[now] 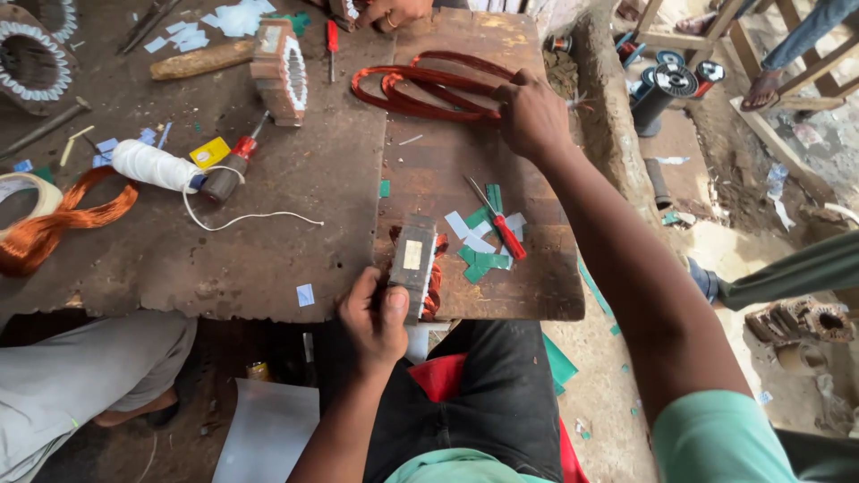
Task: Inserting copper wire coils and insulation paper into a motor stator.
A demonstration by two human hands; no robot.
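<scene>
Left hand [374,317]: closed around the near end of a small grey stator core [412,264], thumb on top, fingers wrapped underneath. The core stands at the near edge of the wooden board [537,286], with copper winding [435,279] showing at its right side, touching the hand.

Right hand [531,114]: extended well beyond the left hand, fingers curled down onto the near side of a loose bundle of red wire coils [420,88] lying flat on the far part of the board. The fingertips are hidden under the knuckles, so it appears to be gripping the coils, but a full grip cannot be confirmed.

Between the two hands, on the board: scissors [497,222] with red handles, lying among green and white paper scraps [479,255].

To the left of the left hand, on the dark bench [268,259]: a ball of white string [154,165] with a loose tail, a red-handled tool [231,170] just beside it, and a hank of copper wire [54,228] at the far left.

Beyond the string: a larger stator [279,72] standing on edge.

Another person's hand [390,12] rests at the far edge of the board, apart from both working hands
</scene>
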